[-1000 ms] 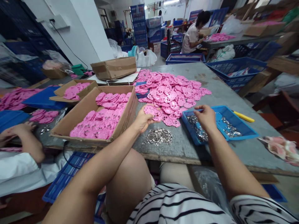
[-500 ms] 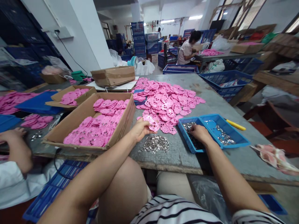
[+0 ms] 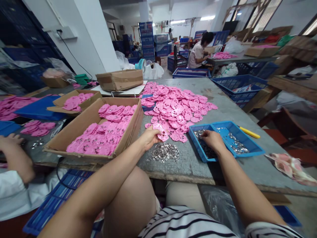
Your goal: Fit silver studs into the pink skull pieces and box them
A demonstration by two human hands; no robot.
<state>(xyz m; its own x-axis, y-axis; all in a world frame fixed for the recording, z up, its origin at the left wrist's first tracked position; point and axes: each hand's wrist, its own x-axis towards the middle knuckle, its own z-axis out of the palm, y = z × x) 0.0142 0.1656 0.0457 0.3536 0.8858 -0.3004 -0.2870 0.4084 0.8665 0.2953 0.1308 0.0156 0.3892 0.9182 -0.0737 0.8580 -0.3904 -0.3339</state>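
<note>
My left hand (image 3: 150, 138) pinches the edge of a flat pink plastic piece with holes (image 3: 162, 133), held tilted just above the table. Below it lies a loose heap of small shiny metal parts (image 3: 165, 152). Over the left compartment of a blue plastic tray (image 3: 255, 152), my right hand (image 3: 212, 140) dips its fingertips among small metal parts (image 3: 199, 133). Its fingers are drawn together, and whatever lies between them is hidden. Behind my left hand spreads a big pile of similar pink pieces (image 3: 178, 105).
To the left stands a cardboard box (image 3: 81, 155) with rows of pink pieces. A yellow-handled tool (image 3: 249, 132) lies behind the tray. At far left a co-worker's hand (image 3: 11, 142) rests on the table. Another person (image 3: 196, 54) sits at a table farther back.
My left hand has shifted very slightly, turning the pink piece a little. My right hand stays at the tray's left compartment, its fingers raised slightly.
</note>
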